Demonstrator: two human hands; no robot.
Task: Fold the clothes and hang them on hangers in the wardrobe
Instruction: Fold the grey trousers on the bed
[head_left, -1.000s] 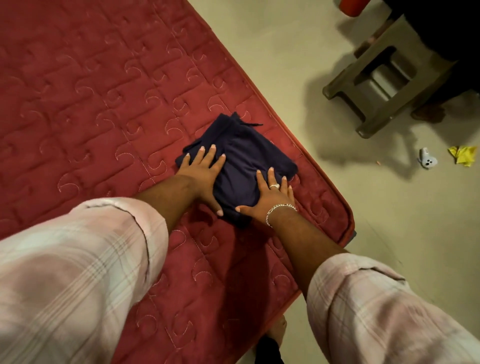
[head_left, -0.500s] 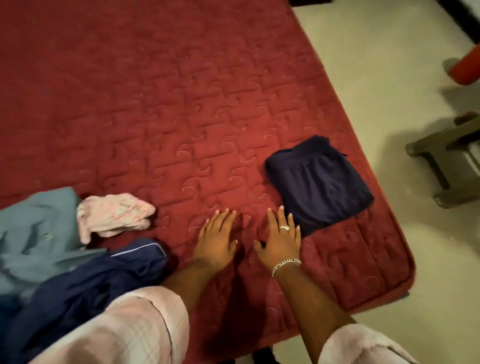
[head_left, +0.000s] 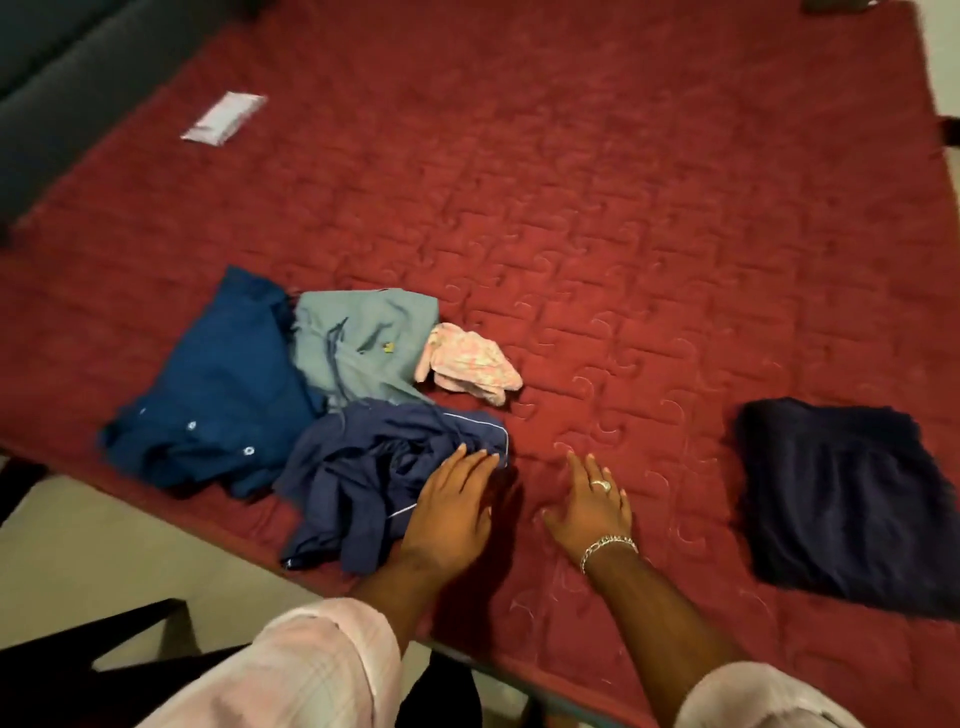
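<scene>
Resting flat with fingers straight, the left hand touches the crumpled navy garment, while the right hand lies spread on the red mattress. A folded dark garment sits well right.

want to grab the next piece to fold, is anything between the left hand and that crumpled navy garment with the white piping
Nothing visible. The left hand lies open at the right edge of the navy garment, fingertips over its piped hem. The pink cloth lies farther back, and the right hand is off to the side on the red mattress.
</scene>
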